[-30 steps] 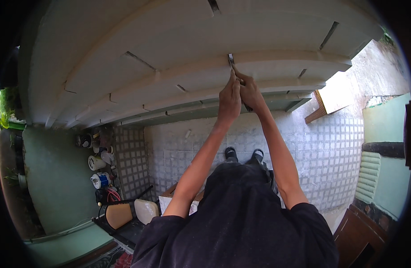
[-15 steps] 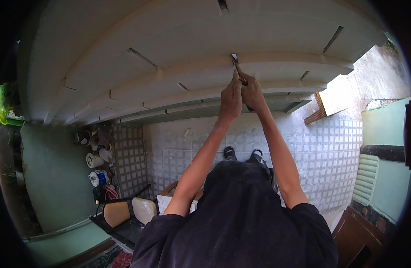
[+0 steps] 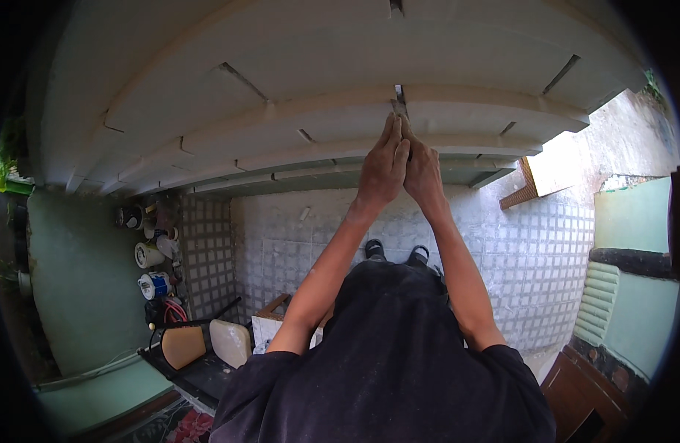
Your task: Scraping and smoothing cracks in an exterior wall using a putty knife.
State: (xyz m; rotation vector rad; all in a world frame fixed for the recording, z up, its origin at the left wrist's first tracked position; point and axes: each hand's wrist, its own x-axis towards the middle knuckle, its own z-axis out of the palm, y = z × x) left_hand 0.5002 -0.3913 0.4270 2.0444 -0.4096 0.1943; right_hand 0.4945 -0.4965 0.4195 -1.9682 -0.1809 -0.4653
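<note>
"The left hand (image 3: pixel 381 173), how was it?"
"Its fingers lay straight and together against the right hand (image 3: pixel 426 177); whether they pinched anything, I couldn't tell."
"And the right?"
"Closed around a thin flat tool (image 3: pixel 398 107), mostly hidden."
"Where was that?"
"At the fingertips, by a slot (image 3: pixel 400 89) in the pale stepped surface (image 3: pixel 332 59)."
</note>
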